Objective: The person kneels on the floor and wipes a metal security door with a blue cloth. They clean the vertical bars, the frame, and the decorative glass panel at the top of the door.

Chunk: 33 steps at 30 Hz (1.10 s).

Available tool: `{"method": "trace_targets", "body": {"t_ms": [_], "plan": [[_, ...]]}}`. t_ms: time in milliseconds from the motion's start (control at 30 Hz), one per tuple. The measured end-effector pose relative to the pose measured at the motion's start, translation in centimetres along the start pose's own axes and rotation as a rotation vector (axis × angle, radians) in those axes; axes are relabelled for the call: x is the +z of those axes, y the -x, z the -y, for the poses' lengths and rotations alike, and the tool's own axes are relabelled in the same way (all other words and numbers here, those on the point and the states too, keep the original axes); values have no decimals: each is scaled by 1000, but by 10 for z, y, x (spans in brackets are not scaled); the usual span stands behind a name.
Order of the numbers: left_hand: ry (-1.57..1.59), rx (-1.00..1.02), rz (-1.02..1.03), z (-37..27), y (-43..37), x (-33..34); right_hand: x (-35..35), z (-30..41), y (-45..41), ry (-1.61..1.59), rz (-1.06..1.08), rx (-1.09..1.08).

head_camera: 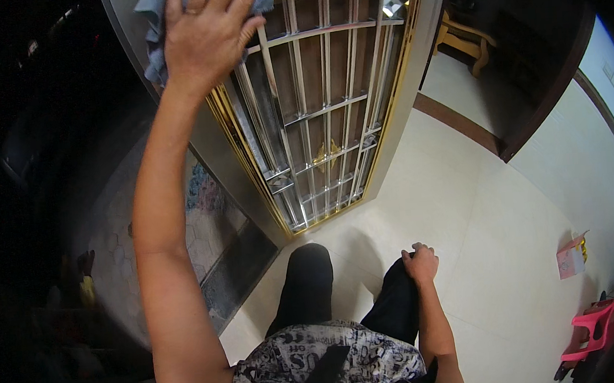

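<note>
At the top of the view my left hand presses a blue-grey cloth flat against the upper left edge of a metal door, the fingers pointing up and partly cut off. The door has a grey frame, gold trim and a grille of silver bars over a brown panel. My right hand rests on my right knee, away from the door, with nothing seen in it. My left knee is close to the door's lower end.
A dark threshold strip separates pale floor tiles from hexagonal paving outside. Behind the door, a wooden furniture piece stands past a doorway. On the right are a pink box and a pink plastic stool.
</note>
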<state>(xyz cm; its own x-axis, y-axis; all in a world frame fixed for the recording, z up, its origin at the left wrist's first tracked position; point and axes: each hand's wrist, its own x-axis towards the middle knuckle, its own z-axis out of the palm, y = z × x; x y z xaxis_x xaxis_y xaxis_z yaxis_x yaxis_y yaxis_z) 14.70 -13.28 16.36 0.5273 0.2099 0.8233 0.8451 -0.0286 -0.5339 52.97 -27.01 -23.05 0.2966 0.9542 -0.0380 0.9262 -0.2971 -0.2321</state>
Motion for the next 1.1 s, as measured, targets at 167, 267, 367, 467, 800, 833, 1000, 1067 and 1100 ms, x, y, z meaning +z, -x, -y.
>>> {"method": "trace_targets", "body": {"t_ms": [167, 267, 367, 467, 800, 833, 1000, 1067, 1100], "plan": [[147, 17, 81, -41, 82, 34, 6, -12, 0, -4, -18, 4], [208, 67, 295, -80, 146, 40, 3, -15, 2, 0, -20, 21], [299, 150, 480, -112, 214, 33, -1, -15, 4, -6, -33, 15], [353, 318, 490, -133, 269, 36, 3, -20, 5, -5, -54, 3], [168, 206, -52, -26, 163, -5, 4, -17, 6, 4, -101, -45], [28, 209, -149, 3, 131, -10, 2, -13, 6, -1, -97, -58], [-155, 19, -237, 96, -35, -28, 4, -8, 6, -1, -72, -71], [-183, 5, -187, 93, -34, -31, 6, -5, 5, 4, -66, -82], [-200, -18, -211, 87, -27, -25, 7, -4, 3, 11, -72, -68]]}}
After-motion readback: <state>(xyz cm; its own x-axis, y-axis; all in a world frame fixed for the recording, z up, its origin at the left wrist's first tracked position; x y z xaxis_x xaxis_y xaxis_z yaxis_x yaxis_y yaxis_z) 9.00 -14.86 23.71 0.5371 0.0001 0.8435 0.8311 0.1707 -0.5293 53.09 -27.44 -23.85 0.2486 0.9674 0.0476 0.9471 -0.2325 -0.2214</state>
